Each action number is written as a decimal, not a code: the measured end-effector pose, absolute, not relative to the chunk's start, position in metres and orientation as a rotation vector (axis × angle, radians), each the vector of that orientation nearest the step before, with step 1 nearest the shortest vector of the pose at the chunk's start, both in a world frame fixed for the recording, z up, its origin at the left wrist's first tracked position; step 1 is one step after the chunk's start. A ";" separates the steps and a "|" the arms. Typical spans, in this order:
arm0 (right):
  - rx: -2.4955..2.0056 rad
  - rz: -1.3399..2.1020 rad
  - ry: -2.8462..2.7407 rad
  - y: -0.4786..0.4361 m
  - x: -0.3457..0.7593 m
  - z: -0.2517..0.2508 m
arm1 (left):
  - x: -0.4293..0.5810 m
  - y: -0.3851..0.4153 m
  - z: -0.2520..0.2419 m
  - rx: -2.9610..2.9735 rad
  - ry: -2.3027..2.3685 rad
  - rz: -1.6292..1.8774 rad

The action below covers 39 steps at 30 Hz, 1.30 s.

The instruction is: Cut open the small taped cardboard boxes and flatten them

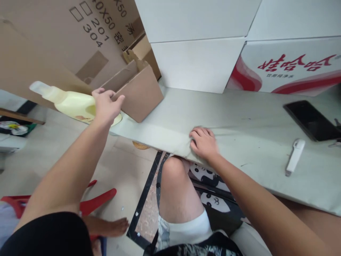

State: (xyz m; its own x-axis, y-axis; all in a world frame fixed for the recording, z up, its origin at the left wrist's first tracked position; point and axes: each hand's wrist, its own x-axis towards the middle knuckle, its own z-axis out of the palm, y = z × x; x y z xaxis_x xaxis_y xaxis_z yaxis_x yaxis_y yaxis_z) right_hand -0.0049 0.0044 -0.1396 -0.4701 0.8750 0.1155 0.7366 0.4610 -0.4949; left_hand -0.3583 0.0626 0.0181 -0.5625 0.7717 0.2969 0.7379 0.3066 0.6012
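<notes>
My left hand [106, 105] is closed around the base of a pale yellow plastic bottle [66, 102] with a white cap, held on its side at the left end of the table, right beside a small open cardboard box [138, 93]. My right hand [204, 142] rests on the near edge of the grey-white table [239, 124], its fingers curled and pressing flat on the surface with nothing in them.
A black phone [310, 120] and a white utility knife [294, 156] lie on the table to the right. White boxes [197, 64] and a red-printed carton [290, 67] line the back. A large cardboard sheet [53, 39] leans at left. A red stool [93, 201] and another person's foot [113, 227] are below.
</notes>
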 end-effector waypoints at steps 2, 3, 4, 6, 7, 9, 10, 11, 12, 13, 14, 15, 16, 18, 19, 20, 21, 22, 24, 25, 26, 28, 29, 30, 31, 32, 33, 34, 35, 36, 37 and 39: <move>-1.341 0.560 -2.333 0.006 -0.006 -0.141 | -0.358 0.043 0.014 1.495 2.442 1.097; -1.329 0.570 -2.314 0.006 -0.006 -0.142 | -0.356 0.034 0.011 1.564 2.390 1.084; -1.317 0.580 -2.289 0.007 -0.006 -0.143 | -0.353 0.026 0.008 1.649 2.330 1.068; -1.293 0.599 -2.219 0.005 -0.001 -0.146 | -0.340 0.012 0.003 1.836 2.186 1.029; -1.283 0.605 -2.173 0.003 0.005 -0.148 | -0.330 0.006 0.000 1.923 2.105 1.000; -1.274 0.595 -2.066 -0.004 0.025 -0.150 | -0.302 -0.003 -0.003 2.060 1.925 0.947; -1.282 0.577 -2.014 -0.009 0.039 -0.151 | -0.285 -0.006 -0.005 2.112 1.828 0.926; -1.289 0.549 -1.955 -0.015 0.055 -0.150 | -0.268 -0.009 -0.006 2.141 1.738 0.920; -1.293 0.516 -1.890 -0.021 0.073 -0.148 | -0.249 -0.012 -0.007 2.154 1.652 0.914; -1.286 0.481 -1.812 -0.028 0.092 -0.145 | -0.230 -0.014 -0.008 2.154 1.572 0.909; -1.259 0.450 -1.723 -0.034 0.111 -0.140 | -0.211 -0.016 -0.008 2.145 1.501 0.908; -1.219 0.418 -1.643 -0.041 0.128 -0.134 | -0.193 -0.017 -0.009 2.134 1.435 0.904; -1.168 0.386 -1.575 -0.046 0.144 -0.126 | -0.176 -0.019 -0.009 2.124 1.372 0.897; -1.078 0.327 -1.504 -0.056 0.170 -0.108 | -0.144 -0.023 -0.007 2.099 1.255 0.876; -1.043 0.297 -1.493 -0.060 0.180 -0.098 | -0.130 -0.024 -0.006 2.084 1.203 0.862; -1.018 0.266 -1.492 -0.063 0.188 -0.089 | -0.118 -0.025 -0.005 2.070 1.155 0.849; -1.008 0.235 -1.497 -0.065 0.194 -0.082 | -0.107 -0.026 -0.004 2.058 1.116 0.835; -1.009 0.202 -1.506 -0.067 0.199 -0.075 | -0.097 -0.027 -0.004 2.047 1.085 0.822; -1.022 0.142 -1.528 -0.070 0.206 -0.068 | -0.083 -0.027 -0.006 2.015 1.051 0.809; -1.032 0.132 -1.539 -0.071 0.208 -0.067 | -0.077 -0.027 -0.009 1.986 1.047 0.811; -1.044 0.146 -1.546 -0.072 0.209 -0.067 | -0.073 -0.027 -0.012 1.947 1.051 0.825; -1.078 0.249 -1.549 -0.074 0.209 -0.069 | -0.068 -0.027 -0.021 1.862 1.067 0.878; -1.103 0.317 -1.546 -0.075 0.209 -0.070 | -0.067 -0.027 -0.026 1.825 1.077 0.911; -1.133 0.378 -1.545 -0.077 0.208 -0.071 | -0.066 -0.027 -0.031 1.794 1.089 0.944; -1.165 0.420 -1.546 -0.078 0.207 -0.071 | -0.066 -0.028 -0.034 1.770 1.101 0.970; -1.193 0.442 -1.549 -0.079 0.207 -0.071 | -0.065 -0.029 -0.037 1.754 1.112 0.989; -1.210 0.445 -1.551 -0.080 0.207 -0.070 | -0.065 -0.029 -0.039 1.745 1.121 0.999; -1.219 0.441 -1.553 -0.080 0.207 -0.069 | -0.065 -0.030 -0.040 1.743 1.127 1.004; -1.219 0.440 -1.553 -0.080 0.208 -0.069 | -0.065 -0.030 -0.040 1.744 1.130 1.004; -1.213 0.447 -1.552 -0.080 0.209 -0.068 | -0.064 -0.030 -0.040 1.746 1.132 1.002; -1.207 0.461 -1.552 -0.080 0.209 -0.067 | -0.063 -0.030 -0.039 1.747 1.136 1.003; -1.218 0.500 -1.549 -0.079 0.211 -0.069 | -0.061 -0.028 -0.040 1.731 1.155 1.021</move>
State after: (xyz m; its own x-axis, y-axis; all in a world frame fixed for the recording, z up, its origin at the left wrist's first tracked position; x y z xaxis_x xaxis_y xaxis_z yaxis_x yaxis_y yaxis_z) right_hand 0.2107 -0.0790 -0.0685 0.0734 0.8803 0.4688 0.4400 0.3932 -0.8073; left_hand -0.0606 -0.0280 -0.0404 0.2568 0.9481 0.1873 0.3022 -0.2629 0.9163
